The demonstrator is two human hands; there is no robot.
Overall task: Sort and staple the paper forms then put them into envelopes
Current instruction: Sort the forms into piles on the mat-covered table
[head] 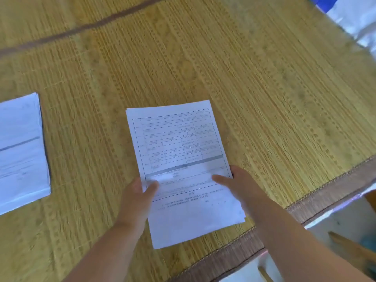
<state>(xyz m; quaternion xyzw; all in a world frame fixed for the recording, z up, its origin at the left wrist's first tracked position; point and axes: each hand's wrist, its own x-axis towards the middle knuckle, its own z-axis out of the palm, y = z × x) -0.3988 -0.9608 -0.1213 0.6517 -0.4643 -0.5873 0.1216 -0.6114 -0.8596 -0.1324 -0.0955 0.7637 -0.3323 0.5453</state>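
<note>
The left hand [140, 192] and the right hand [236, 186] grip a thin sheaf of forms [179, 159] by its two long sides, thumbs pressed on the printed top sheet and fingers hidden beneath. The sheaf lies close to the near edge of the bench, its far end towards the middle. Such paper is likely light and limp, and loose sheets slide on one another, so a hold at both sides with the edges squared up would keep them together. A second, thicker stack of papers [20, 151] rests well apart at the left edge. The bench is covered with a woven straw mat [264, 88] bound in brown tape. White and blue sheeting [354, 15] shows at the far right corner.
</note>
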